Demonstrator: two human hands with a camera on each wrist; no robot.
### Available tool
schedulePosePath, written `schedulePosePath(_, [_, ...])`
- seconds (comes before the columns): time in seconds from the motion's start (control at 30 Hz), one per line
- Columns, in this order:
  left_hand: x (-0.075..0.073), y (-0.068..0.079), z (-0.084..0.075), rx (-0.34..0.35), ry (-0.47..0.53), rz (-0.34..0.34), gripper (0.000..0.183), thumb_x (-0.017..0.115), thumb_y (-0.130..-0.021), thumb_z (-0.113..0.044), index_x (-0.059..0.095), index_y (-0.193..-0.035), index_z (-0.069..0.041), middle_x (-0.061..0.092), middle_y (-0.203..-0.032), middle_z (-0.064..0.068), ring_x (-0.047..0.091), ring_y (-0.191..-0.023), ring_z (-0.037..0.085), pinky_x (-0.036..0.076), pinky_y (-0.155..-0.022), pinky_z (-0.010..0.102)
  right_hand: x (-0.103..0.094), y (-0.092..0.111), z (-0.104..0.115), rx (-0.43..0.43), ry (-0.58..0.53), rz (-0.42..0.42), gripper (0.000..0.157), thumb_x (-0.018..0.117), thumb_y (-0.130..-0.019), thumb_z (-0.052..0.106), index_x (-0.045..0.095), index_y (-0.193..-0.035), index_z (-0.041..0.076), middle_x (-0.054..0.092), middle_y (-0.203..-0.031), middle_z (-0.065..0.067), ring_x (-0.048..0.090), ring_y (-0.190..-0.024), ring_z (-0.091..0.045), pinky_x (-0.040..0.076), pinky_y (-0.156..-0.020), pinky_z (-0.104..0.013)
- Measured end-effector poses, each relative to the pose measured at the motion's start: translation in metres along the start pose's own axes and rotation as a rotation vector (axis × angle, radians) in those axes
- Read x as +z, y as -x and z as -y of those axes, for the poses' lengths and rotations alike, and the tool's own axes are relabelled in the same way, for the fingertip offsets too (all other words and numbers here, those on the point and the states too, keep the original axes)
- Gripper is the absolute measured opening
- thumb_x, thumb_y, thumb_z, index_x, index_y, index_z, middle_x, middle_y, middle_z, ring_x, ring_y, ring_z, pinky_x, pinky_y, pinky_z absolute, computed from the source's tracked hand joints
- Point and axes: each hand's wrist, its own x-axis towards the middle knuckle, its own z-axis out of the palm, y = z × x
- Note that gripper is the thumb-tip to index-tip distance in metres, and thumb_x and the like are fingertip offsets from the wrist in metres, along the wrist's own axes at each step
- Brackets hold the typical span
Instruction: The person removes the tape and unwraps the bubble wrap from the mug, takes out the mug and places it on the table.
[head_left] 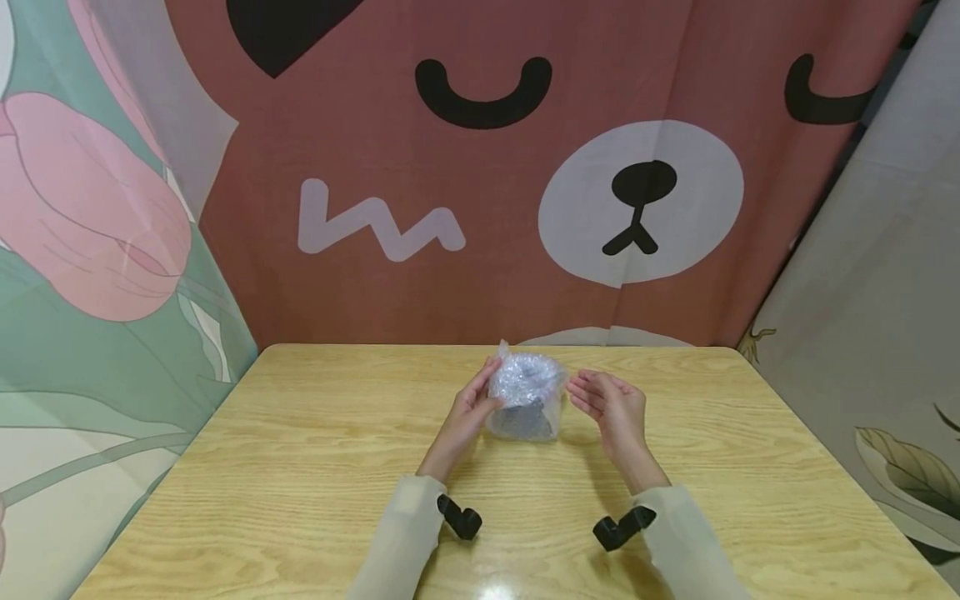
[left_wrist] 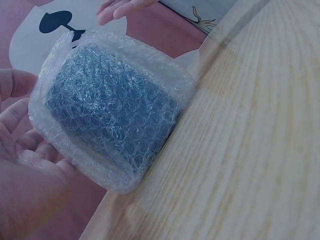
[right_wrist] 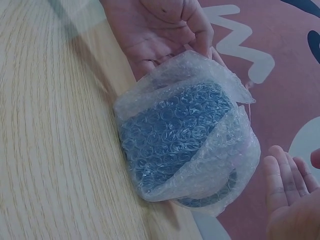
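Note:
A dark mug in clear bubble wrap (head_left: 527, 396) stands on the wooden table, near its far edge. In the right wrist view, a dark curved handle (right_wrist: 212, 196) shows through the wrap of the mug. My left hand (head_left: 467, 414) holds the wrapped mug by its left side, thumb toward me and fingers behind. Just off the right side, my right hand (head_left: 617, 412) is raised with its fingers extended, palm facing the mug, holding nothing. A loose tuft of wrap sticks up at the top left of the bundle.
The light wooden table (head_left: 300, 483) stretches out on both sides, its far edge just beyond the mug. Behind it hangs a brown curtain (head_left: 390, 300) with a bear face. Black wrist mounts (head_left: 461, 518) sit on both cream sleeves (head_left: 408, 521).

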Motion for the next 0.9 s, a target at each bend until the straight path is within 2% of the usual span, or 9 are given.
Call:
schedulePosePath(0.17, [0.0,0.001,-0.003,0.001,-0.021,-0.003,0.059,0.048,-0.095,0.008,0.03,-0.15,0.0,0.008,-0.161,0.01,0.01,-0.145,0.022,0.019,-0.115,0.033,0.0,-0.001,-0.001,-0.027,0.006,0.001,0.018,0.053,-0.097,0.004,0.068,-0.096,-0.006,0.072,-0.089,-0.014,0.072,-0.083,-0.023,0.057,-0.077,-0.035])
schedulePosePath(0.3, [0.001,0.002,-0.005,0.0,-0.039,0.0,0.058,0.048,-0.096,0.007,0.03,-0.151,0.0,0.008,-0.161,0.009,0.01,-0.145,0.022,0.018,-0.115,0.035,0.0,-0.003,-0.001,-0.085,0.038,0.025,0.018,0.054,-0.097,0.004,0.065,-0.102,-0.009,0.072,-0.095,-0.015,0.071,-0.086,-0.021,0.056,-0.08,-0.034])
schedulePosePath(0.47, [0.001,0.002,-0.007,-0.004,-0.076,0.008,0.058,0.049,-0.097,0.004,0.03,-0.151,-0.003,0.009,-0.161,0.008,0.009,-0.146,0.021,0.016,-0.116,0.038,-0.001,-0.005,-0.001,-0.171,0.142,0.071,0.03,0.054,-0.099,0.007,0.057,-0.116,-0.018,0.067,-0.108,-0.023,0.069,-0.094,-0.023,0.055,-0.083,-0.033])
schedulePosePath(0.67, [0.003,-0.001,-0.006,-0.011,-0.109,0.004,0.06,0.05,-0.096,0.004,0.029,-0.152,-0.004,0.009,-0.161,0.007,0.009,-0.145,0.02,0.015,-0.116,0.038,-0.004,-0.008,-0.001,-0.247,0.3,0.117,0.029,0.058,-0.097,0.007,0.06,-0.116,-0.014,0.065,-0.111,-0.027,0.069,-0.095,-0.019,0.055,-0.084,-0.031])
schedulePosePath(0.8, [0.003,-0.001,-0.007,-0.028,-0.172,-0.013,0.064,0.051,-0.096,0.001,0.024,-0.154,-0.007,0.009,-0.16,0.008,0.013,-0.145,0.022,0.019,-0.115,0.037,-0.008,-0.009,-0.003,-0.299,0.374,0.17,0.028,0.06,-0.096,0.005,0.061,-0.119,-0.012,0.063,-0.115,-0.029,0.067,-0.096,-0.011,0.054,-0.085,-0.027])
schedulePosePath(0.9, [0.001,-0.001,-0.008,-0.016,-0.222,-0.002,0.065,0.05,-0.096,0.002,0.022,-0.154,-0.005,0.008,-0.16,0.01,0.01,-0.145,0.024,0.016,-0.115,0.037,-0.011,-0.011,-0.005,-0.341,0.442,0.207,0.031,0.062,-0.096,0.007,0.061,-0.122,-0.009,0.061,-0.119,-0.029,0.065,-0.098,-0.007,0.052,-0.086,-0.022])
